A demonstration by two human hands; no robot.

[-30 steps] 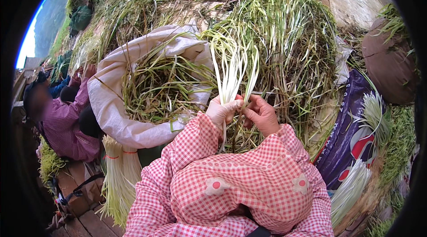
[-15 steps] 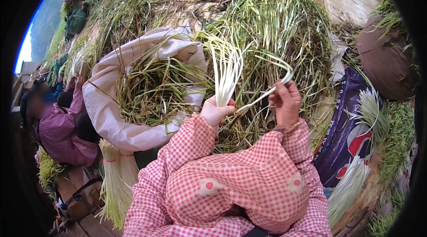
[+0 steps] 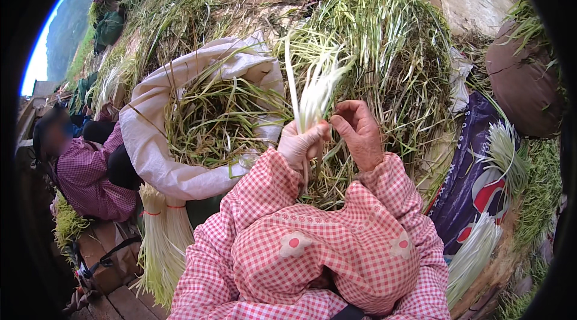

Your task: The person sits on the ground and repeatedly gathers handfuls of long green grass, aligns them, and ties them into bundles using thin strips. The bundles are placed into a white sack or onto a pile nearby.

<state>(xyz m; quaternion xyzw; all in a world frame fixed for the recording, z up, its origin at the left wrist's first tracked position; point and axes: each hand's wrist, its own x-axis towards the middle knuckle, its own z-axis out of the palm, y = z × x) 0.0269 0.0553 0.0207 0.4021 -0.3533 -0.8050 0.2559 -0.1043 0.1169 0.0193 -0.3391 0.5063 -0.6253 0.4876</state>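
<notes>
Stalks (image 3: 315, 100), pale and bunched, fan upward at centre frame, clasped in the left hand (image 3: 305, 141); just beside it, the right hand (image 3: 360, 137) is half curled, its grip unclear. White sack (image 3: 144, 137) of loose greens (image 3: 219, 121), centre-left.

Red-and-white checked sleeves (image 3: 262, 190) are worn with a matching front (image 3: 348, 240).
Pale flowers (image 3: 294, 244) are set at nine and three o'clock.

The left hand (image 3: 304, 143) hides part of the pale stalks (image 3: 315, 101), which are blurred.
</notes>
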